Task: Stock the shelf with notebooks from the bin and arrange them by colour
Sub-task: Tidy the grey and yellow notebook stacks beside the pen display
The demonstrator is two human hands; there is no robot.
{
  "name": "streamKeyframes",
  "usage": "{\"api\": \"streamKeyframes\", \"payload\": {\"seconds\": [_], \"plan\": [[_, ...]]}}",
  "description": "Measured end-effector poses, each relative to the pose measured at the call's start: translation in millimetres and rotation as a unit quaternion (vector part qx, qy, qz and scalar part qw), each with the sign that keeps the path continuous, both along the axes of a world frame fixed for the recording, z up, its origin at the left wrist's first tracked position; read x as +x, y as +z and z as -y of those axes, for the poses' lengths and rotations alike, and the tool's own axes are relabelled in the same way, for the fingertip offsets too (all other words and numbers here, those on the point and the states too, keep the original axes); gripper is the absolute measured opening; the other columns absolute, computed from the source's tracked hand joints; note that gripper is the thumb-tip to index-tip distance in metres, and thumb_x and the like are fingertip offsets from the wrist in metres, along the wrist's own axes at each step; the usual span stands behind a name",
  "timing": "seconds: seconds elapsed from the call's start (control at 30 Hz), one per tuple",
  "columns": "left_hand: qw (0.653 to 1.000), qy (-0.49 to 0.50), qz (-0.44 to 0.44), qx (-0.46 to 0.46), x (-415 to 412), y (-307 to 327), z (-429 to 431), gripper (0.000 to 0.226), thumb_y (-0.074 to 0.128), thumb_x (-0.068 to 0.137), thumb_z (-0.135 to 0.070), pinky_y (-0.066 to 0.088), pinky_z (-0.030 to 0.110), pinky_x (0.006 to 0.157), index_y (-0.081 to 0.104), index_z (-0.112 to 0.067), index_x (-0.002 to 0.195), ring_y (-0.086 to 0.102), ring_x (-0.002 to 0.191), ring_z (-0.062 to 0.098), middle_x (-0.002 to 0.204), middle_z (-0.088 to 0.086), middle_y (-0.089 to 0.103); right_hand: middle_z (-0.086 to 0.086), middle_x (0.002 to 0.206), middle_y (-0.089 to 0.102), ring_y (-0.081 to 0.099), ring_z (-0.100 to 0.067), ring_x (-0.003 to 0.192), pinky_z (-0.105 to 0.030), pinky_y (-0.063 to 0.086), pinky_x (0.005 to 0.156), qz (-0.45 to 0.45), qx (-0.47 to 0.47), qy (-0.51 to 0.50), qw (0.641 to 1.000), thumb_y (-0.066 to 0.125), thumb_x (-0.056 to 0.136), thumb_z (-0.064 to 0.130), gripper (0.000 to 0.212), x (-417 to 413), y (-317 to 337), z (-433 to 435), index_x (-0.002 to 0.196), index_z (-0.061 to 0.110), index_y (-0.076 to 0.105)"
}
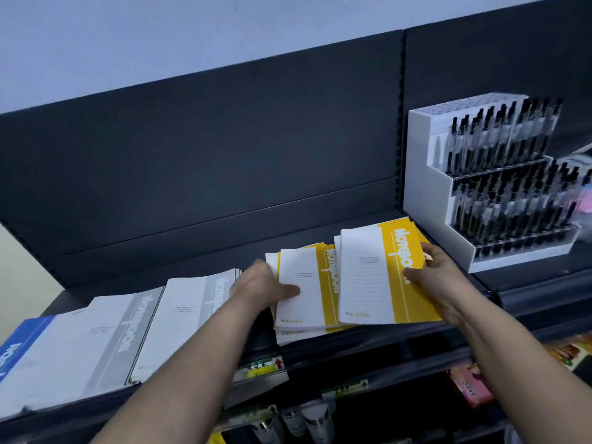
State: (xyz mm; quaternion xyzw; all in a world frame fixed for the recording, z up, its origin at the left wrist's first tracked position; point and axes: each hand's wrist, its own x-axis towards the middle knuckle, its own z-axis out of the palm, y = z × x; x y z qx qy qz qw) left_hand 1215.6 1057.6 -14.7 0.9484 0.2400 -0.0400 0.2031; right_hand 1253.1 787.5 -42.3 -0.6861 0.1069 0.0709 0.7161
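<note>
as left hand (pixel 262 286) grips left stack (pixel 327 283), right hand (pixel 439 277) grips right stack (pixel 368 277).

yellow notebooks (pixel 378 274): two piles side by side; left pile at least three deep, right pile's depth unclear
grey notebooks (pixel 192 315): two covers showing
blue notebook (pixel 22 344): one, cut by frame edge
pen rack (pixel 426 193): one, three tiers; pens too blurred to count

Dim, bluish light; wide-angle bending at edges; blurred pen display (pixel 499 184) at right.
</note>
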Motion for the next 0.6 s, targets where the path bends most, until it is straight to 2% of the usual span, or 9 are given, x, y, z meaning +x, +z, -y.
{"api": "streamKeyframes", "payload": {"seconds": [0.1,0.2,0.27,0.33,0.4,0.47,0.53,0.6], "plan": [[0.988,0.000,0.002,-0.156,-7.2,-12.0,-10.7,0.031,0.083,0.072,-0.032,0.048,0.023,0.047,0.058,-0.014,0.069,0.061,0.059,0.014,0.069,-0.001,0.064,-0.008,0.114,0.059,0.059,-0.028,0.094,-0.042,0.049,0.079,-0.002,0.000,0.003,1.000,0.052,0.092,-0.008,0.060,-0.3,-2.3,-0.5,0.143,0.018,0.034],[0.988,0.017,0.035,-0.149,-2.5,-10.8,-16.7,0.033,0.084,0.071,-0.022,0.043,0.020,0.040,0.056,-0.010,0.061,0.056,0.045,0.015,0.057,0.002,0.060,-0.007,0.113,0.059,0.059,-0.028,0.093,-0.039,0.049,0.077,-0.002,0.000,-0.002,1.000,0.052,0.091,-0.008,0.060,-0.1,-1.7,-0.7,0.143,0.017,0.035],[0.994,0.025,0.023,-0.107,2.8,-6.4,-22.2,0.028,0.082,0.072,-0.023,0.050,0.024,0.044,0.061,-0.006,0.064,0.061,0.048,0.018,0.059,0.004,0.063,-0.009,0.115,0.060,0.060,-0.028,0.091,-0.038,0.050,0.075,-0.002,0.007,-0.005,1.000,0.052,0.091,-0.010,0.059,0.1,-2.1,0.6,0.142,0.016,0.037],[0.997,0.028,0.017,-0.063,6.2,-2.7,-27.0,0.022,0.077,0.073,-0.026,0.058,0.031,0.059,0.067,-0.007,0.077,0.067,0.064,0.022,0.072,0.006,0.069,-0.010,0.117,0.060,0.060,-0.029,0.094,-0.042,0.050,0.081,-0.005,0.010,-0.009,1.000,0.053,0.090,-0.010,0.061,0.5,-2.4,2.6,0.142,0.017,0.036],[0.999,0.025,0.022,-0.020,7.9,-1.4,-30.1,0.017,0.070,0.076,-0.024,0.052,0.028,0.058,0.065,-0.009,0.082,0.065,0.073,0.024,0.078,0.005,0.067,-0.011,0.117,0.061,0.061,-0.030,0.097,-0.048,0.050,0.087,-0.008,0.013,-0.010,1.000,0.053,0.090,-0.011,0.061,0.0,-3.1,5.6,0.143,0.017,0.036],[1.000,0.020,0.016,0.004,10.9,-3.7,-33.2,0.014,0.065,0.078,-0.020,0.043,0.025,0.055,0.064,-0.008,0.084,0.062,0.073,0.025,0.079,0.004,0.064,-0.013,0.120,0.062,0.062,-0.032,0.099,-0.050,0.050,0.089,-0.013,0.022,-0.014,1.000,0.052,0.090,-0.011,0.060,-1.4,-3.6,8.0,0.142,0.015,0.037],[1.000,0.020,0.011,0.007,13.4,-6.7,-35.4,0.013,0.063,0.078,-0.017,0.043,0.027,0.056,0.064,-0.006,0.085,0.061,0.072,0.025,0.080,0.006,0.064,-0.013,0.123,0.061,0.061,-0.032,0.100,-0.048,0.051,0.086,-0.018,0.031,-0.021,0.999,0.052,0.090,-0.012,0.060,-3.6,-3.5,8.7,0.141,0.015,0.037],[0.998,0.029,0.053,-0.011,15.8,-8.1,-39.2,0.009,0.059,0.082,-0.014,0.043,0.029,0.059,0.060,-0.006,0.085,0.060,0.077,0.027,0.083,0.006,0.064,-0.013,0.123,0.060,0.062,-0.032,0.098,-0.045,0.052,0.079,-0.018,0.036,-0.027,0.999,0.053,0.090,-0.011,0.060,-5.5,-3.7,7.5,0.142,0.016,0.036]]}}
